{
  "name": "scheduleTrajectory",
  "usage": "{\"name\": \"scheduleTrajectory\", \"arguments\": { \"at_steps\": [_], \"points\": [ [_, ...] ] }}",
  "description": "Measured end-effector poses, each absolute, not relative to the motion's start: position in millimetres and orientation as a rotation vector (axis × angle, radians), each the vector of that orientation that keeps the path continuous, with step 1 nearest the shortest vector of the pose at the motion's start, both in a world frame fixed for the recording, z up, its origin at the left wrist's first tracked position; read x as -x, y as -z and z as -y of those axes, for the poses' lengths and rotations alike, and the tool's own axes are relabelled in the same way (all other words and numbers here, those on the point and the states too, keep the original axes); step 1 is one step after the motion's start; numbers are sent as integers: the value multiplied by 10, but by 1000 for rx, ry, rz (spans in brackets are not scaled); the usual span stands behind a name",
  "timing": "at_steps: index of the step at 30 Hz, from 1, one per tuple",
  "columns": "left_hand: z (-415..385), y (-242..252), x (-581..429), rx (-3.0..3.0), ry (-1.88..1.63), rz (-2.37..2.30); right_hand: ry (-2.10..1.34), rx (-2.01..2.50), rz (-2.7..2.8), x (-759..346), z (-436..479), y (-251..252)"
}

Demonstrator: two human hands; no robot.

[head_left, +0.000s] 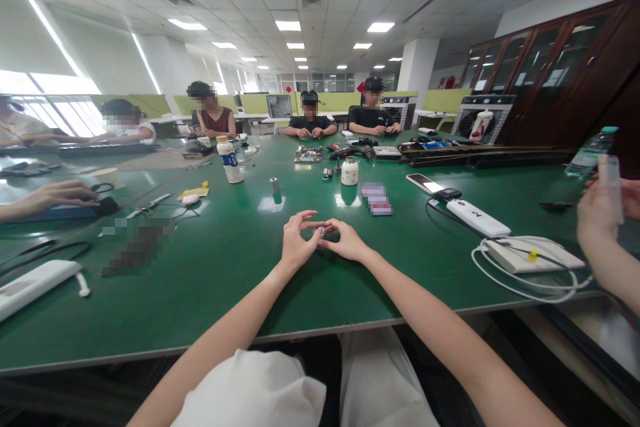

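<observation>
Over the near middle of the green table point(295, 293), my left hand point(299, 240) and my right hand point(347, 240) meet at the fingertips. Between them they pinch a small silvery round piece point(323, 231), mostly covered by the fingers, so its exact kind does not show. Beyond the hands stands a small grey cylinder point(275, 185). A white jar with a dark neck point(350, 172) is farther back, and a pinkish blurred packet point(377, 199) lies right of it.
A white power strip point(477, 218), a phone point(424, 183) and a cabled white box point(535, 255) lie to the right. A bottle point(230, 160) stands back left. Another white strip point(40, 287) lies near left. Other people's hands work at left point(55, 199) and right point(600, 210).
</observation>
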State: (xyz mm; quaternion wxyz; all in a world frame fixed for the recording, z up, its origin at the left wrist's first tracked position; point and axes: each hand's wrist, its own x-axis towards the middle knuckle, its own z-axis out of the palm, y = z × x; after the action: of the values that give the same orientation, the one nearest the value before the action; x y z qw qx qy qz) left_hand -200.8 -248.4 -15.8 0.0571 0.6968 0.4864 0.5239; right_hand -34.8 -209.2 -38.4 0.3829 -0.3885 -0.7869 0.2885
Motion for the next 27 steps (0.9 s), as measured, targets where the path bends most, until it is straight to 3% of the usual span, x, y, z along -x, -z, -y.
{"name": "scheduleTrajectory", "arguments": {
  "at_steps": [9, 20, 27],
  "points": [
    [2432, 173, 2023, -1998, -1806, -1615, -688, 1013, 2035, 345, 2123, 331],
    [2290, 385, 2176, -1997, -1202, -1839, -658, 1032, 2015, 299, 2063, 356],
    [2294, 365, 2163, -1977, -1322, -1820, -712, 982, 1998, 310, 2063, 375]
  ]
}}
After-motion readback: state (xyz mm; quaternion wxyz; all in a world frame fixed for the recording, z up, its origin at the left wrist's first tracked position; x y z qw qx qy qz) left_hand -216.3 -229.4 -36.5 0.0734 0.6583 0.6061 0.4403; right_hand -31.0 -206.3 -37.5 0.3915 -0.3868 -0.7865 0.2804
